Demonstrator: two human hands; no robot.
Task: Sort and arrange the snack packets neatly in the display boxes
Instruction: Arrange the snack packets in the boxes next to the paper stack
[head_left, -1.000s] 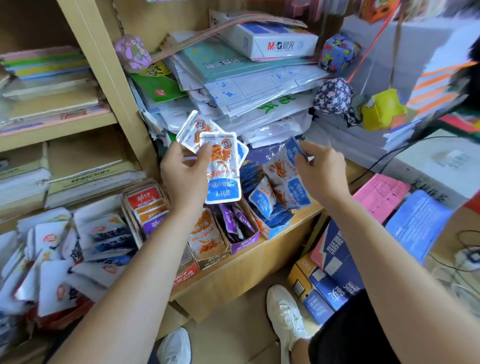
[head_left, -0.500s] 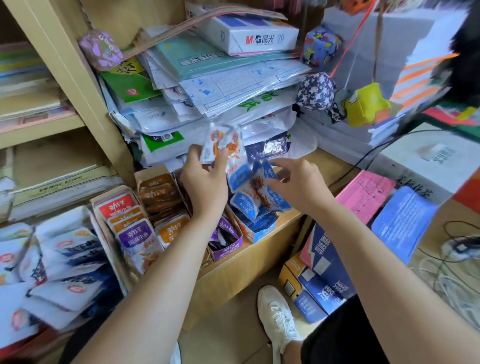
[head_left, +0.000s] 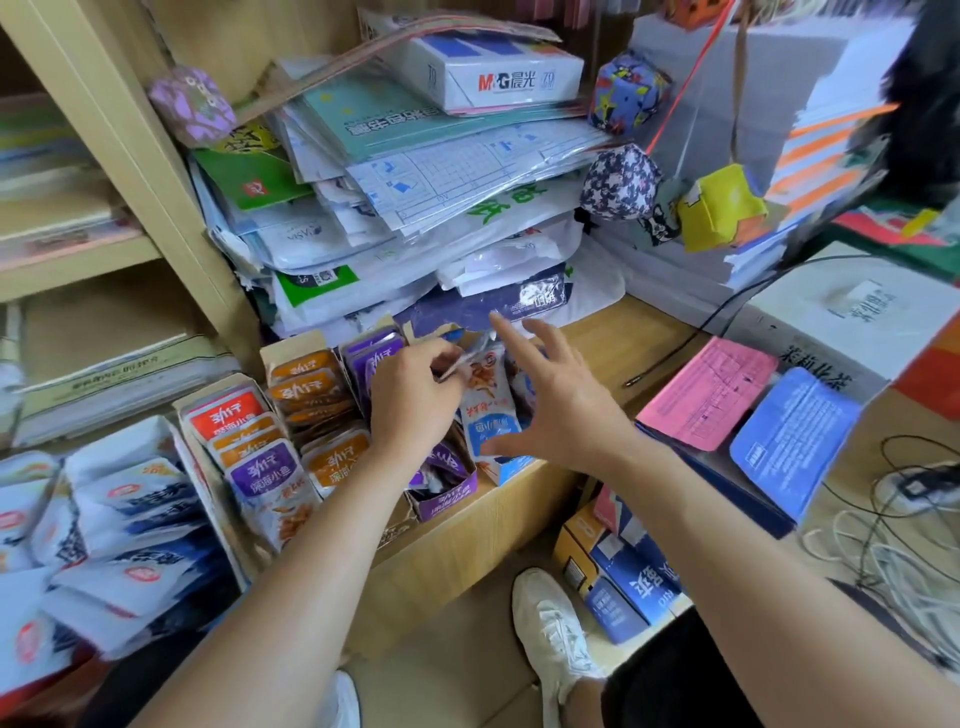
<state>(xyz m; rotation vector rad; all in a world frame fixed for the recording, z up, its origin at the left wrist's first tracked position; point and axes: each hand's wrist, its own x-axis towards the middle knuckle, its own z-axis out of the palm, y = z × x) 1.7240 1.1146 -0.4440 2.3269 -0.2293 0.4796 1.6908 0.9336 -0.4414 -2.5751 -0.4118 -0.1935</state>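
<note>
Several open display boxes stand in a row on the wooden shelf. My left hand (head_left: 413, 402) pinches the top edge of a white and blue snack packet (head_left: 488, 410) that stands in the blue display box (head_left: 511, 467). My right hand (head_left: 558, 402) hovers beside the packet with fingers spread and straight, holding nothing. To the left stand a purple box (head_left: 441, 501) with purple packets, a box of orange packets (head_left: 306, 387), and a box of red, orange and purple packets (head_left: 244, 447). Part of the blue box is hidden behind my hands.
A tall pile of plastic-wrapped paper goods (head_left: 415, 197) leans right behind the boxes. White and blue packets (head_left: 104, 519) lie heaped at the left. Pink and blue packs (head_left: 753, 415) sit on the counter at right, with cables (head_left: 883, 530). Cartons (head_left: 618, 566) and my shoes are on the floor.
Both hands came down from in front of the paper pile to the blue box. My right hand let go of its packets and opened. My left hand lowered its packets into the box.
</note>
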